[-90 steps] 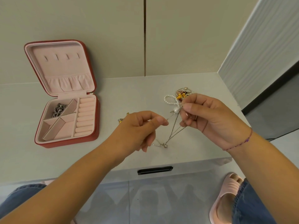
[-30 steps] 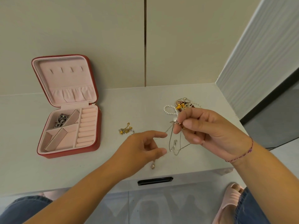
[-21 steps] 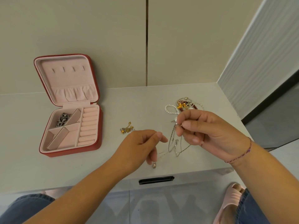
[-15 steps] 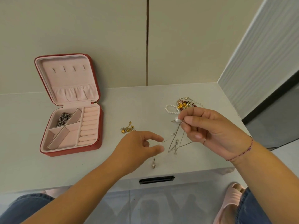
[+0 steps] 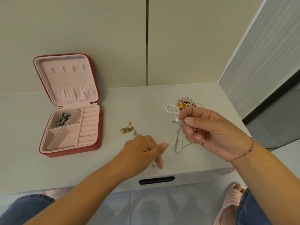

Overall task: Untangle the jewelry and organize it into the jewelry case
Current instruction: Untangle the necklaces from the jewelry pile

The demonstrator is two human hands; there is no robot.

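Note:
A thin silver chain (image 5: 177,140) hangs in tangled loops between my hands above the white table (image 5: 142,103). My right hand (image 5: 209,130) pinches its upper end beside a large pearl (image 5: 177,120). My left hand (image 5: 142,151) pinches a strand of it lower down, and a small silver pendant (image 5: 154,164) dangles under those fingers. Behind my right hand lies a tangled heap (image 5: 185,104) of pearls, gold and red pieces. The red jewelry case (image 5: 69,104) stands open at the left, pink inside, with a dark silver chain (image 5: 62,119) in its back left compartment.
A small gold and silver piece (image 5: 128,129) lies on the table between the case and my left hand. The wall stands right behind the table, and a ribbed panel (image 5: 259,54) closes its right side. A black drawer handle (image 5: 156,179) sits under the front edge.
My left hand, open half a second ago, has closed on a strand of the chain and pulled it taut to the lower left. My right hand has kept its pinch by the pearl.

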